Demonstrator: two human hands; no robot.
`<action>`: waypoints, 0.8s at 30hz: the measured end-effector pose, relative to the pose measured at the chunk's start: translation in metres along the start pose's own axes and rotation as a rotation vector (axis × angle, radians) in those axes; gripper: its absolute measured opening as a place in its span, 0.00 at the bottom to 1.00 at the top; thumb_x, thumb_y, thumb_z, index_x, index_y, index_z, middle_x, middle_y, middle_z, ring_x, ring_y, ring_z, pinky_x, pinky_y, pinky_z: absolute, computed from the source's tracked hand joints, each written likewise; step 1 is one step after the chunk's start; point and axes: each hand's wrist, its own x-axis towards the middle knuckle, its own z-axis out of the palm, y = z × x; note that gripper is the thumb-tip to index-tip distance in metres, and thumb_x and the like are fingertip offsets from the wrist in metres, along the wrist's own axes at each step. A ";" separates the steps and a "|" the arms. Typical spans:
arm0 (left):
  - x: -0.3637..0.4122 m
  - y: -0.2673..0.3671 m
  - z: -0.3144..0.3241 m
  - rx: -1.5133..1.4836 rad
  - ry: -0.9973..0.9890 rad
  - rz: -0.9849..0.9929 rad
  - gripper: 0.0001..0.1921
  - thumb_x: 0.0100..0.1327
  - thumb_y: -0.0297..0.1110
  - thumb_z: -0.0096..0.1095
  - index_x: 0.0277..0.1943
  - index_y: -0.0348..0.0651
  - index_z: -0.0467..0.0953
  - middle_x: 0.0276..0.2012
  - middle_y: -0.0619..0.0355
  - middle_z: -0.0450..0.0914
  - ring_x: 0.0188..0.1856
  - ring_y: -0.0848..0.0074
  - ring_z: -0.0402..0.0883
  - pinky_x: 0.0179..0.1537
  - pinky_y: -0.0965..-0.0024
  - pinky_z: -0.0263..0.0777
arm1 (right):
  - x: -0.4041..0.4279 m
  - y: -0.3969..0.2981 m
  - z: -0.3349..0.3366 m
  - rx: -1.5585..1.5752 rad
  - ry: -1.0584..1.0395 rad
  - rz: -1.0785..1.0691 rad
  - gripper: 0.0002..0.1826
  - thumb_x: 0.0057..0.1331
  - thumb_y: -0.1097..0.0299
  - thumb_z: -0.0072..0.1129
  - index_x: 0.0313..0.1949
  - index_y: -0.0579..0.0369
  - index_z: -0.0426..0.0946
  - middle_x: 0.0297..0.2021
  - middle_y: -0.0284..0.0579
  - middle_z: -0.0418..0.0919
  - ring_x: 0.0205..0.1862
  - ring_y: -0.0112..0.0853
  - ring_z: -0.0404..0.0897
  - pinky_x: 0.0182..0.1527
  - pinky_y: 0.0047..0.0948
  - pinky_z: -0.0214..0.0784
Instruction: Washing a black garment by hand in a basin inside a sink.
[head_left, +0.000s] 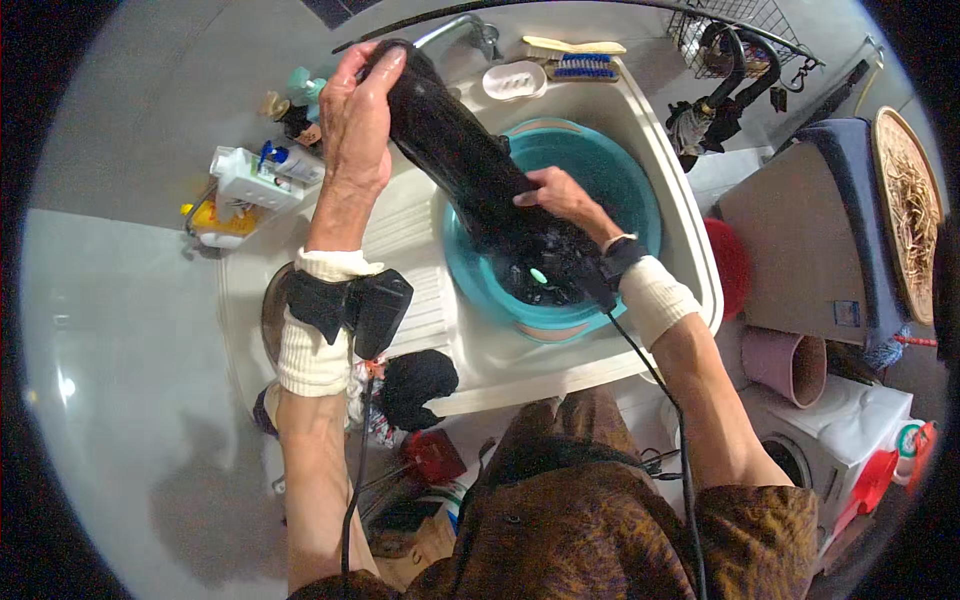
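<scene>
A wet black garment (457, 135) stretches from the upper left down into a round teal basin (551, 326). My left hand (356, 120) grips its upper end beside the tap (454, 30), thumb on top. Lower down, my right hand (566, 201) holds the cloth over the basin's near rim area. The rest of the garment lies bunched in water, so its full shape is hidden. A small pale green oval object (538, 276) rests on the dark cloth. The basin stands in a cream laundry sink (487, 352), right of its ribbed washboard (420, 217).
A soap dish (514, 81) and scrub brushes (581, 67) line the back ledge. Several bottles (259, 176) stand at the left. Black cloth (420, 386) hangs on the front edge. Rightward are a covered box (802, 225), a woven tray (907, 217) and a washing machine (840, 427).
</scene>
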 end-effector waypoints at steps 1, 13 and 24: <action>-0.003 -0.002 -0.009 0.004 0.004 0.002 0.05 0.58 0.28 0.58 0.37 0.37 0.76 0.32 0.64 0.76 0.34 0.84 0.71 0.39 0.79 0.64 | -0.006 -0.003 -0.008 0.001 -0.004 -0.005 0.21 0.51 0.66 0.61 0.44 0.60 0.75 0.34 0.41 0.79 0.40 0.30 0.74 0.48 0.29 0.63; -0.078 -0.152 -0.008 0.578 -0.681 -0.198 0.23 0.47 0.31 0.64 0.50 0.41 0.71 0.39 0.49 0.77 0.42 0.61 0.76 0.46 0.65 0.67 | -0.016 -0.025 -0.027 -0.136 0.114 -0.677 0.14 0.49 0.63 0.58 0.28 0.64 0.75 0.21 0.43 0.73 0.28 0.26 0.72 0.34 0.27 0.62; -0.025 -0.077 -0.004 0.736 -0.628 -0.094 0.11 0.47 0.32 0.66 0.30 0.36 0.74 0.22 0.63 0.74 0.27 0.83 0.71 0.30 0.77 0.66 | -0.033 -0.017 -0.055 -0.167 0.124 -0.242 0.14 0.48 0.63 0.63 0.30 0.59 0.76 0.24 0.49 0.78 0.29 0.36 0.77 0.35 0.33 0.68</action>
